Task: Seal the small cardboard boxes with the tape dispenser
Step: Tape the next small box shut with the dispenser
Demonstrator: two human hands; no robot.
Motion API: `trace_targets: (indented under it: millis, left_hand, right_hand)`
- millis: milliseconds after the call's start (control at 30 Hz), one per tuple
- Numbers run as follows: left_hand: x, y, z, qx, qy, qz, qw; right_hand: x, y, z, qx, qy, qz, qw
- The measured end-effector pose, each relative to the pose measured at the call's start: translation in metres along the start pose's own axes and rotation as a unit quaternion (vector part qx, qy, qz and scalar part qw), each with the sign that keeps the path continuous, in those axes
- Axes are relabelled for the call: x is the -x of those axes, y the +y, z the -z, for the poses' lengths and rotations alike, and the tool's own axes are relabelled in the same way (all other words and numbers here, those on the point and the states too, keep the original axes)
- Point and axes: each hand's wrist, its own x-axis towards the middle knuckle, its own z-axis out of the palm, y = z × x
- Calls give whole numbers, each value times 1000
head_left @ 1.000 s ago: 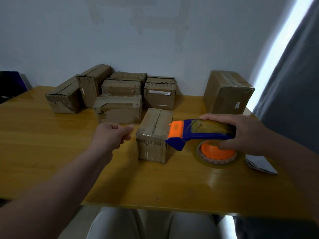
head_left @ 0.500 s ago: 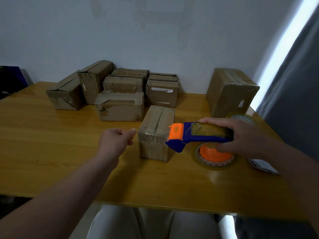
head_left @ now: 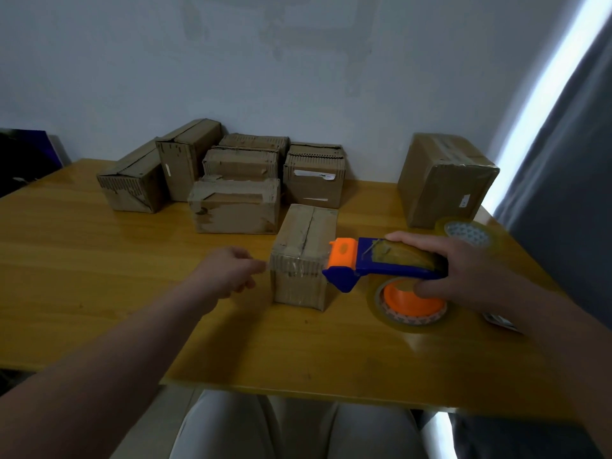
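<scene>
A small cardboard box [head_left: 303, 256] stands in the middle of the wooden table [head_left: 99, 260], its top seam running away from me. My right hand [head_left: 463, 270] grips the blue and orange tape dispenser [head_left: 381, 263], whose orange head touches the box's right top edge. The orange tape roll [head_left: 410, 303] hangs under the handle. My left hand [head_left: 228, 274] hovers just left of the box with fingers loosely curled, holding nothing and not clearly touching it.
Several small cardboard boxes [head_left: 235, 210] are clustered at the back of the table. A larger box [head_left: 443, 183] stands at the back right with a spare tape roll [head_left: 467, 233] before it. A paper scrap [head_left: 500, 321] lies at the right edge.
My left hand has moved right, closer to the box's left side. The dispenser stays at the box's right edge.
</scene>
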Motion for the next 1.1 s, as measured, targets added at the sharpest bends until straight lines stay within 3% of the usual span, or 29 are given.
trace_targets:
  millis: [100, 200, 367, 433, 467, 533, 600, 733, 1100]
  left_hand:
    - [8, 5, -2, 80, 94, -82, 989]
    - [25, 10, -18, 99, 46, -113, 988]
    - [26, 2, -25, 59, -22, -98, 993]
    - [26, 4, -21, -94, -23, -141, 985]
    - [25, 5, -21, -209, -9, -170, 963]
    - [25, 9, -24, -396, 39, -240, 886]
    - [22, 14, -25, -457, 44, -285, 842]
    - [15, 17, -19, -432, -34, -339, 835]
    - [14, 16, -19, -426, -12, -331, 842]
  right_hand:
    - [0, 1, -1, -5, 1, -6, 1000]
    - [1, 1, -4, -7, 5, -11, 1000]
    - [4, -2, -8, -12, 19, 8, 1000]
    - [5, -5, -12, -5, 20, 6, 1000]
    - [5, -5, -15, -2, 21, 7, 1000]
    - [4, -8, -22, -1, 30, 16, 999]
    - [3, -10, -27, 0, 43, 27, 999]
    - [2, -10, -30, 11, 47, 30, 998]
    - [19, -6, -14, 4, 30, 6, 1000]
